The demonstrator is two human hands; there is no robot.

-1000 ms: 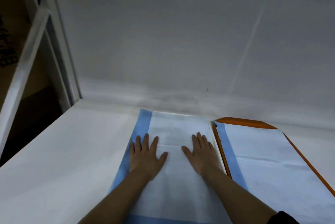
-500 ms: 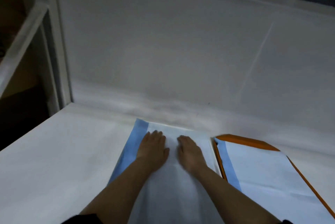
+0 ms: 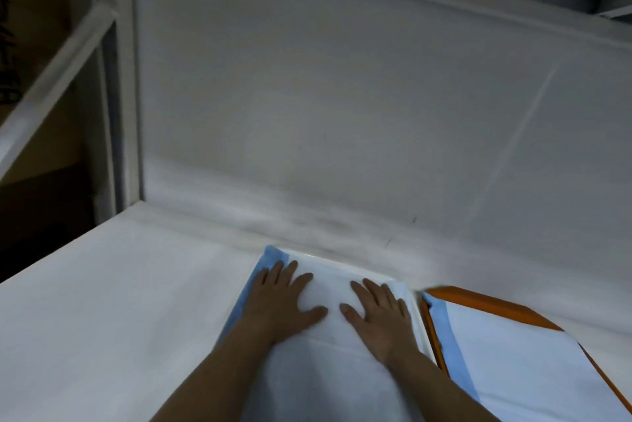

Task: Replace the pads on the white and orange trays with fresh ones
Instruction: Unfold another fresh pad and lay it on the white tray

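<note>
On the white table (image 3: 113, 302), against the back wall (image 3: 342, 107): white tray (image 3: 345, 266), its far rim showing, covered by a pad (image 3: 318, 377) with a blue border along the left. Left hand (image 3: 278, 302) and right hand (image 3: 379, 314) flat on that pad, fingers straight and spread, palms down, gripping nothing. Just beside, to the right: orange tray (image 3: 496, 307), lined with a second blue-edged pad (image 3: 519, 367), untouched by either hand.
</note>
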